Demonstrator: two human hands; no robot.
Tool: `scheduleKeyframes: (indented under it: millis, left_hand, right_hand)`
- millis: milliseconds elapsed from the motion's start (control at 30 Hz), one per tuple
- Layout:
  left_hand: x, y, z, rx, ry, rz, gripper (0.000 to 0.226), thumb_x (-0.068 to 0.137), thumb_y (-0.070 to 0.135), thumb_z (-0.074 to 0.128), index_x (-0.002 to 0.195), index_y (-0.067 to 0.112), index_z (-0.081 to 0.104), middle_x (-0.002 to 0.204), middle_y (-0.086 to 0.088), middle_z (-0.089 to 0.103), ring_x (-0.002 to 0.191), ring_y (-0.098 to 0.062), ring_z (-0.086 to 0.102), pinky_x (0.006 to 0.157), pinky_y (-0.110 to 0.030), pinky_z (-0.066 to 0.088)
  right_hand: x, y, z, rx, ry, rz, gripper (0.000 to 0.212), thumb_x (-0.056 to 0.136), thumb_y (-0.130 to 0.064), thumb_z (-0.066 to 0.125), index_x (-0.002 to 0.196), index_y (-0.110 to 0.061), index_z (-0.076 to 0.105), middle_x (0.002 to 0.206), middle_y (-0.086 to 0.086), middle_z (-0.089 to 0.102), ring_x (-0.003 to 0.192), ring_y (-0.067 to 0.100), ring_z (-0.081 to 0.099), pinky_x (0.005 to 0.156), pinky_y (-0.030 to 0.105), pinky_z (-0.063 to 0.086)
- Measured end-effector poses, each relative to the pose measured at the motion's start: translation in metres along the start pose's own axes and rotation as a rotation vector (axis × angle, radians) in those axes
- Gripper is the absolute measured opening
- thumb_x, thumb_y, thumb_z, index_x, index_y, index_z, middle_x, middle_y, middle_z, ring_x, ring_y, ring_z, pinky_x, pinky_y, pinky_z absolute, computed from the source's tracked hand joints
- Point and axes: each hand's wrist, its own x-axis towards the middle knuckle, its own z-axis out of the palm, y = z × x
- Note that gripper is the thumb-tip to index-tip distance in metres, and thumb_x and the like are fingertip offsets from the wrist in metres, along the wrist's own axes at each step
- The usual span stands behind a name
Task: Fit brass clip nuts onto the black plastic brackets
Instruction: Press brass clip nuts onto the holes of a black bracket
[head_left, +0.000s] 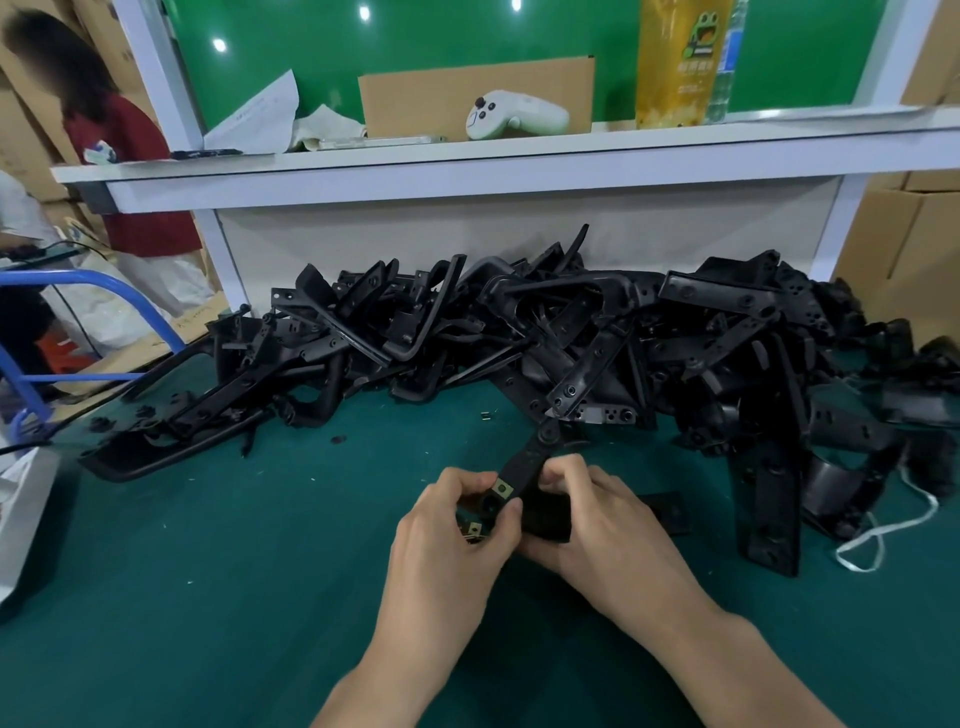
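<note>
Both hands hold one black plastic bracket (530, 462) low over the green table, its long arm pointing up and away to the pile. My left hand (457, 525) grips its near end, thumb and fingers around the tab. A brass clip nut (503, 488) sits on that tab beside my left thumb. A second brass clip nut (474, 529) shows lower, inside my left fingers. My right hand (608, 525) clasps the bracket's thicker body from the right, hiding much of it.
A large heap of black brackets (545, 338) stretches across the green table (208, 571) behind my hands. A loose clip nut (487, 415) lies near the heap. A white cord (883, 530) lies at right. A white shelf (467, 166) overhangs. A person (119, 156) stands at left.
</note>
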Motion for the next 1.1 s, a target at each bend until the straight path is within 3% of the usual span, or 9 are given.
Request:
scheduleKeyframes:
  millis: [133, 200, 267, 333, 467, 600, 933, 1000, 1100]
  left_hand:
    - [0.005, -0.003, -0.007, 0.010, -0.081, 0.036, 0.028, 0.080, 0.066, 0.062, 0.106, 0.057, 0.058, 0.102, 0.023, 0.064, 0.096, 0.008, 0.061, 0.073, -0.011, 0.045]
    - [0.009, -0.008, -0.018, 0.126, -0.207, 0.105, 0.051, 0.074, 0.086, 0.048, 0.122, 0.069, 0.041, 0.121, 0.038, 0.047, 0.117, 0.020, 0.043, 0.086, -0.006, 0.040]
    - [0.011, -0.016, -0.028, 0.331, -0.351, 0.202, 0.080, 0.069, 0.096, 0.039, 0.140, 0.064, 0.022, 0.133, 0.051, 0.023, 0.131, 0.022, 0.019, 0.104, -0.013, 0.033]
    - [0.010, -0.023, -0.033, 0.505, -0.463, 0.230, 0.091, 0.073, 0.094, 0.038, 0.151, 0.052, 0.017, 0.147, 0.039, 0.016, 0.141, 0.008, 0.010, 0.118, -0.022, 0.021]
    - [0.009, -0.025, -0.035, 0.595, -0.435, 0.270, 0.058, 0.090, 0.074, 0.041, 0.139, 0.044, 0.050, 0.136, 0.027, 0.040, 0.125, 0.000, 0.034, 0.109, -0.019, 0.026]
    - [0.012, -0.022, -0.034, 0.587, -0.360, 0.353, 0.028, 0.100, 0.056, 0.046, 0.118, 0.042, 0.062, 0.112, 0.026, 0.050, 0.100, -0.001, 0.042, 0.092, -0.017, 0.034]
    - [0.009, -0.018, -0.030, 0.413, -0.240, 0.307, 0.010, 0.097, 0.043, 0.056, 0.096, 0.038, 0.065, 0.093, 0.028, 0.060, 0.100, 0.005, 0.045, 0.084, -0.014, 0.035]
    - [0.010, -0.014, -0.029, 0.304, -0.178, 0.253, 0.007, 0.096, 0.040, 0.059, 0.095, 0.040, 0.066, 0.103, 0.031, 0.058, 0.104, 0.004, 0.048, 0.085, -0.012, 0.037]
    - [0.015, -0.007, -0.029, -0.061, -0.051, 0.052, 0.015, 0.096, 0.030, 0.065, 0.091, 0.041, 0.074, 0.096, 0.026, 0.069, 0.095, 0.002, 0.061, 0.080, -0.007, 0.042]
  right_hand:
    - [0.001, 0.002, -0.002, 0.019, -0.001, 0.031, 0.057, 0.071, -0.076, 0.056, 0.108, -0.041, 0.030, 0.114, -0.014, 0.058, 0.106, 0.014, 0.052, 0.079, 0.027, 0.041]
    - [0.001, 0.006, -0.005, 0.017, 0.013, 0.047, 0.058, 0.071, -0.078, 0.054, 0.107, -0.042, 0.029, 0.114, -0.014, 0.057, 0.106, 0.015, 0.053, 0.080, 0.027, 0.041]
    - [0.002, 0.010, -0.008, 0.028, 0.030, 0.090, 0.056, 0.072, -0.076, 0.057, 0.105, -0.045, 0.026, 0.112, -0.016, 0.053, 0.106, 0.015, 0.052, 0.079, 0.027, 0.038]
    - [0.002, 0.014, -0.008, 0.024, 0.045, 0.120, 0.056, 0.073, -0.077, 0.058, 0.105, -0.045, 0.025, 0.109, -0.018, 0.048, 0.106, 0.014, 0.051, 0.078, 0.026, 0.037]
    - [0.002, 0.015, -0.006, 0.015, 0.038, 0.132, 0.056, 0.071, -0.080, 0.054, 0.105, -0.046, 0.024, 0.107, -0.019, 0.046, 0.104, 0.013, 0.051, 0.077, 0.025, 0.036]
    - [0.002, 0.016, -0.005, 0.044, 0.019, 0.131, 0.055, 0.070, -0.082, 0.053, 0.103, -0.050, 0.023, 0.107, -0.020, 0.046, 0.104, 0.011, 0.050, 0.078, 0.025, 0.037]
    - [0.001, 0.016, -0.005, 0.044, -0.028, 0.101, 0.055, 0.071, -0.082, 0.053, 0.103, -0.050, 0.022, 0.108, -0.023, 0.046, 0.106, 0.010, 0.050, 0.078, 0.025, 0.038]
    - [0.001, 0.015, -0.005, 0.042, -0.032, 0.093, 0.055, 0.071, -0.082, 0.053, 0.104, -0.049, 0.023, 0.108, -0.023, 0.046, 0.106, 0.010, 0.050, 0.079, 0.025, 0.038]
    - [0.001, 0.014, -0.006, 0.034, -0.036, 0.088, 0.056, 0.069, -0.083, 0.052, 0.102, -0.051, 0.021, 0.108, -0.024, 0.046, 0.102, 0.008, 0.047, 0.079, 0.024, 0.035]
